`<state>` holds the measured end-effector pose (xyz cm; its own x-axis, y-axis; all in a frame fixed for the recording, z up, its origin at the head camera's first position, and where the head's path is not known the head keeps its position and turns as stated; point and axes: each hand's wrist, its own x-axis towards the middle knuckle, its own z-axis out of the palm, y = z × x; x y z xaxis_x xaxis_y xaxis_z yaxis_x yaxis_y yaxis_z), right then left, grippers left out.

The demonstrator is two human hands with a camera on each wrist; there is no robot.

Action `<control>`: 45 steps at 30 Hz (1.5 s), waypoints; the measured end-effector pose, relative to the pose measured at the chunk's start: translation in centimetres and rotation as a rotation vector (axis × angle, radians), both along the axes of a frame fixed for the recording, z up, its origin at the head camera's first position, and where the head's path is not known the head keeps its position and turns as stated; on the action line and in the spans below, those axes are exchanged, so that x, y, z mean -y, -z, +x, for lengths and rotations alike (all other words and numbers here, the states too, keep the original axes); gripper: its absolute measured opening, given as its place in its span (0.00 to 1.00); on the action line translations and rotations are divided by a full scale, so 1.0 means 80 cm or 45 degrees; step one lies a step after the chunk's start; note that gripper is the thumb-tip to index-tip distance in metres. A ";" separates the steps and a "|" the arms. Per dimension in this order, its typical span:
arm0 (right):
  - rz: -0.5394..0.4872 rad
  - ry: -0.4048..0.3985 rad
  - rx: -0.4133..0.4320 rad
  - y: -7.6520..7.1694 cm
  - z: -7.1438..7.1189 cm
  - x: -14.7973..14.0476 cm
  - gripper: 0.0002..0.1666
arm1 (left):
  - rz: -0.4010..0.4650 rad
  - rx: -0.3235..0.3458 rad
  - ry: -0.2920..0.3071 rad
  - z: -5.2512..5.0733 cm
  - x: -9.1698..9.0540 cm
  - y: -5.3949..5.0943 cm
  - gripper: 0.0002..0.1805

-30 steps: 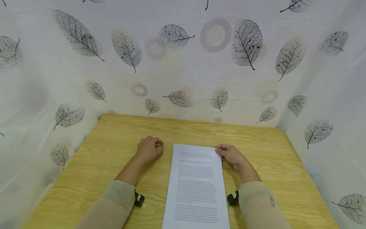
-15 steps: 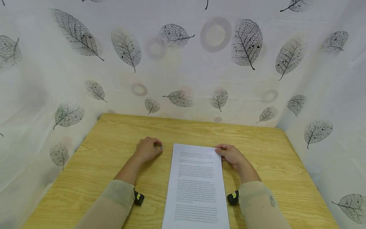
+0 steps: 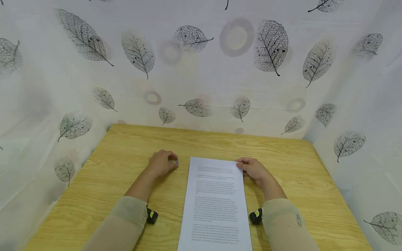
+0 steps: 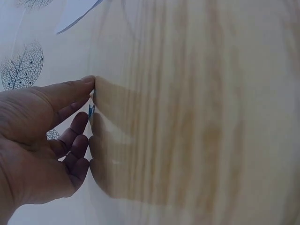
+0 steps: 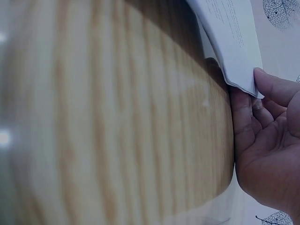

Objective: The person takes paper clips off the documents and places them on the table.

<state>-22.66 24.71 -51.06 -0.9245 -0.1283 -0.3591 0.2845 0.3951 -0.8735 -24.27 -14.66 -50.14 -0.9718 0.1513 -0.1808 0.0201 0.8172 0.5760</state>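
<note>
A stack of printed paper sheets [image 3: 216,205] lies lengthwise on the wooden table. My right hand [image 3: 255,171] pinches the stack's far right corner, thumb on top and fingers underneath; the right wrist view shows the corner of the sheets [image 5: 241,77] bent slightly between them. To the left of the paper, my left hand [image 3: 161,163] rests at the tabletop with curled fingers. Small blue bits [image 4: 91,110] show between its thumb and fingers; they are too small to name. Whether the fingers grip them or only surround them is unclear.
The pale wood-grain table [image 3: 132,139] ends at a white leaf-patterned curtain [image 3: 201,80] behind and at both sides. A small black wrist device [image 3: 152,216] sits under the left sleeve, and another black device [image 3: 256,216] under the right.
My left hand has shifted very slightly left, and its thumb and index finger stand a little wider, showing more of the blue bits. The right hand and the paper stay in place.
</note>
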 end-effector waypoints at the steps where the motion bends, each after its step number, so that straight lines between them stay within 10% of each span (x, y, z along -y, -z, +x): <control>1: 0.000 0.000 -0.001 0.000 0.000 0.000 0.19 | -0.003 0.006 0.002 0.000 0.000 -0.001 0.18; 33: -0.045 0.024 0.015 -0.010 -0.002 0.011 0.19 | 0.037 -0.045 -0.008 0.014 0.000 -0.016 0.22; 45: 0.434 -0.014 -0.211 -0.018 -0.020 0.017 0.17 | 0.064 -0.074 -0.021 0.017 0.000 -0.021 0.21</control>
<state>-24.28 23.36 -49.62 -0.9729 -0.0378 -0.2283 0.1441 0.6730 -0.7254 -22.92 -14.69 -48.43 -0.9829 0.1425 -0.1162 0.0415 0.7875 0.6149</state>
